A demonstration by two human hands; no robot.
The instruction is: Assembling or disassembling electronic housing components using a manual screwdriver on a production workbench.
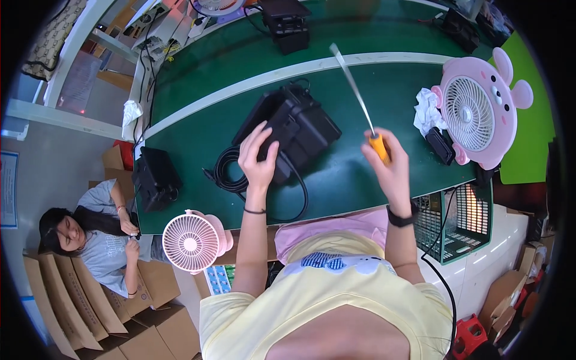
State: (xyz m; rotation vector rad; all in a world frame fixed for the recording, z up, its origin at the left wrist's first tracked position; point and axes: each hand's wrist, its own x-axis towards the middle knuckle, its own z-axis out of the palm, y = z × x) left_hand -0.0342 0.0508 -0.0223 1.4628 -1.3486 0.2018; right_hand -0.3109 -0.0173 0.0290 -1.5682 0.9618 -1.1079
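Note:
A long screwdriver [355, 90] with an orange-yellow handle is gripped in my right hand [393, 165], its blade pointing up and away over the table. To the left of it, a bulky black plastic case [303, 133] with a latch-like part sits tilted on the green table. My left hand [259, 159] rests on the near left side of this case, thumb and fingers apart, touching it without wrapping round it. A coiled black cable [227, 171] lies beside the case, and part of it loops below my left hand.
A pink animal-shaped fan [474, 114] stands at the right, beside crumpled white paper [427, 111]. A small pink fan [191, 241] is at the near left edge, below another black case [155, 179]. A person [99, 234] sits at the left among cardboard boxes [78, 294].

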